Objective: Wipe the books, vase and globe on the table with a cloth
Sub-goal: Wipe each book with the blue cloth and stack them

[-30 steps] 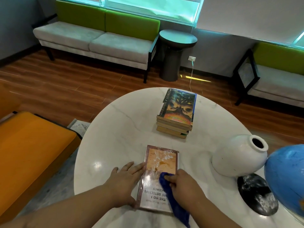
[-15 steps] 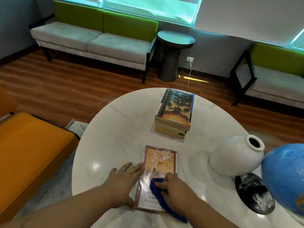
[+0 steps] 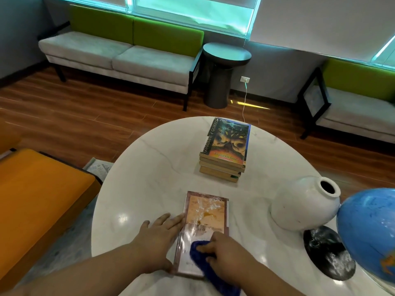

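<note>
the right hand [image 3: 226, 251] is curled around a blue cloth [image 3: 203, 256] and presses it down on the near half of a book [image 3: 206, 212]. the book lies flat on the round white worktop [image 3: 154, 180]. the tail of the cloth trails back past the book's near edge, under the wrist.

the left hand [image 3: 159, 237] lies flat with straight fingers right beside the book. its fingertips touch the book's left edge, and it holds nothing. the far half of the book, with its sandy orange cover, shows beyond both hands.

farther off, near the far rim of the worktop, sits a stack of books [image 3: 226, 150], well apart from the hands. to the right of the right hand stands a white vase [image 3: 299, 208] with a dark round mouth. a blue globe [image 3: 367, 231] is just beside the vase, and i cannot tell if they touch. a black round base [image 3: 327, 253] lies below the globe. a grey and green sofa [image 3: 119, 54] stands by the wall.
</note>
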`<state>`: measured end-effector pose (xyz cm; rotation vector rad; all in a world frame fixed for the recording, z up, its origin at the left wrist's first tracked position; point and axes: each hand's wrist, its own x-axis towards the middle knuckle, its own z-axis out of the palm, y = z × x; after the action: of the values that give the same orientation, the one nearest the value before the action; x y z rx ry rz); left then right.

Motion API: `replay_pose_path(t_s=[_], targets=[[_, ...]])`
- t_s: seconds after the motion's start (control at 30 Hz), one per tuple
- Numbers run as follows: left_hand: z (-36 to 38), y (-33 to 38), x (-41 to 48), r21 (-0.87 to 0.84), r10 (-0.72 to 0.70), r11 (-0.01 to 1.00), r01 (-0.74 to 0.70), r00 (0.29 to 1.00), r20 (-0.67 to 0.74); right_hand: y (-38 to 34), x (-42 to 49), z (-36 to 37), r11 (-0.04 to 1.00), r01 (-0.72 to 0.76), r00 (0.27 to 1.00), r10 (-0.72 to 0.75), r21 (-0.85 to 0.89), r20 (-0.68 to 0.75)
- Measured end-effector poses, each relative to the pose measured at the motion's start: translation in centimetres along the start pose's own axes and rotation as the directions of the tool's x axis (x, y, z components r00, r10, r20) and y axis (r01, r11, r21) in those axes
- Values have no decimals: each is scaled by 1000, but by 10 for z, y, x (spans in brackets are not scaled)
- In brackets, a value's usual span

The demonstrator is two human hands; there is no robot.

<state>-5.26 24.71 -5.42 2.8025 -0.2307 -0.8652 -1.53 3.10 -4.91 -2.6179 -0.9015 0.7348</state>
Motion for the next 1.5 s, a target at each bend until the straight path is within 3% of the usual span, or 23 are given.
replay_pose_path(t_s=[0.1, 0.2, 0.3, 0.4, 0.67, 0.83, 1.03, 1.13, 1.2, 1.4, 1.5], targets=[[-2, 0, 0, -9, 5, 1000, -5, 1000, 5, 18, 7, -8, 984, -163, 981, 169, 71, -99], [0, -1, 0, -9, -6, 1000, 6, 1000, 3, 8, 12, 2, 989, -143, 972, 146, 29, -184], [1, -2, 1, -1, -5, 1000, 5, 1000, 9, -5, 8, 15, 999, -20, 997, 23, 44, -72], [-1, 0, 1, -4, 4, 1000, -4, 1000, 14, 4, 9, 2, 999, -49, 997, 48, 22, 54], [1, -1, 3, -14, -5, 1000, 5, 1000, 8, -12, 25, 9, 979, -104, 987, 124, 173, -105], [1, 0, 2, -6, 2, 1000, -2, 1000, -1, -14, 12, 10, 990, -80, 996, 74, 113, 53], [2, -2, 3, -18, -8, 1000, 8, 1000, -3, -21, 25, 8, 982, -88, 984, 112, 164, -140], [5, -1, 5, -13, -9, 1000, 9, 1000, -7, -22, 18, 16, 994, 28, 1000, -28, 110, 3], [5, -1, 5, -17, -12, 1000, 12, 1000, -5, -17, 14, 14, 995, 6, 992, -19, 101, 123], [4, -2, 4, -10, -10, 1000, 10, 1000, -4, -13, 25, 11, 990, -53, 989, 70, 132, -130], [4, -3, 4, -18, -10, 1000, 10, 1000, -8, -11, 12, 16, 993, -37, 996, 46, 115, -79]])
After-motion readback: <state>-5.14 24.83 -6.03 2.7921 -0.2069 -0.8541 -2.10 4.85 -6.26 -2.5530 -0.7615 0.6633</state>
